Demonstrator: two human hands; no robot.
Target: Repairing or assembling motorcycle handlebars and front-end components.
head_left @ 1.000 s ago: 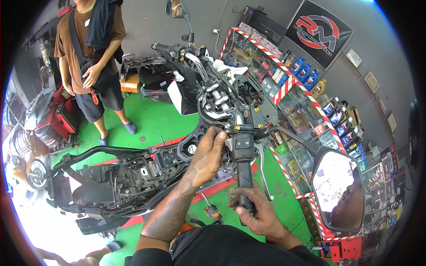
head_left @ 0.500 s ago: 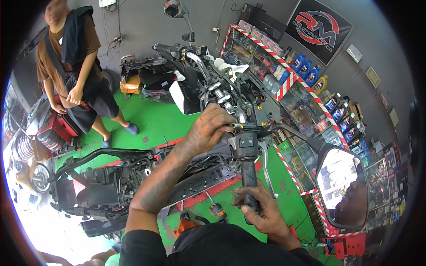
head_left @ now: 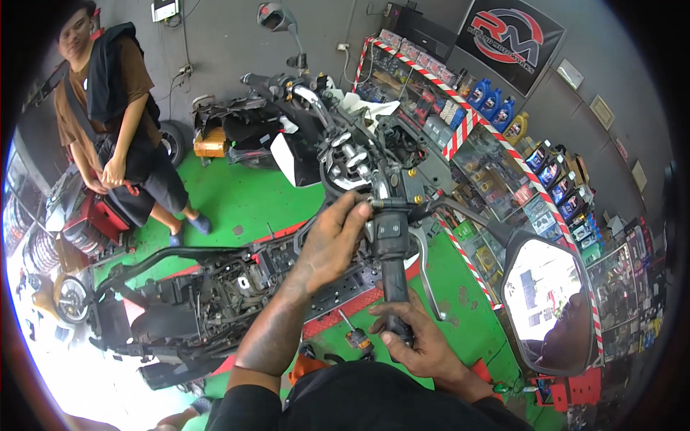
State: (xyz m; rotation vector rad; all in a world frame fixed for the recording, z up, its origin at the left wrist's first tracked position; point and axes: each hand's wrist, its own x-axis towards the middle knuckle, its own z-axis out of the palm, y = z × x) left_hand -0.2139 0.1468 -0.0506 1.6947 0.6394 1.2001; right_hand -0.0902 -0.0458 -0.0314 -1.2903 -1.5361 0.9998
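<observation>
A black handlebar grip (head_left: pixel 394 281) points toward me, and my right hand (head_left: pixel 422 343) is closed around its near end. Just beyond the grip is a black switch housing (head_left: pixel 390 231). My left hand (head_left: pixel 333 241) is at the housing's far left edge, thumb and fingers pinched together beside the handlebar clamp (head_left: pixel 392 204); whatever they may hold is too small to make out. A silver lever (head_left: pixel 425 276) runs along the right of the grip. The mirror (head_left: pixel 550 305) extends to the right on a black stem. Silver triple-clamp parts (head_left: pixel 348 159) show beyond my left hand.
A stripped motorcycle frame (head_left: pixel 183 316) lies to the left above the green floor (head_left: pixel 226 208). A person (head_left: pixel 115 122) stands at the far left. At right is a glass display case (head_left: pixel 503 194) edged in red-white tape, with oil bottles (head_left: pixel 496 108). An orange-and-black tool (head_left: pixel 357 340) is below the grip.
My left hand has dropped lower and nearer, from above the clamp to its left side. My right hand stays on the grip. The whole view has shifted slightly.
</observation>
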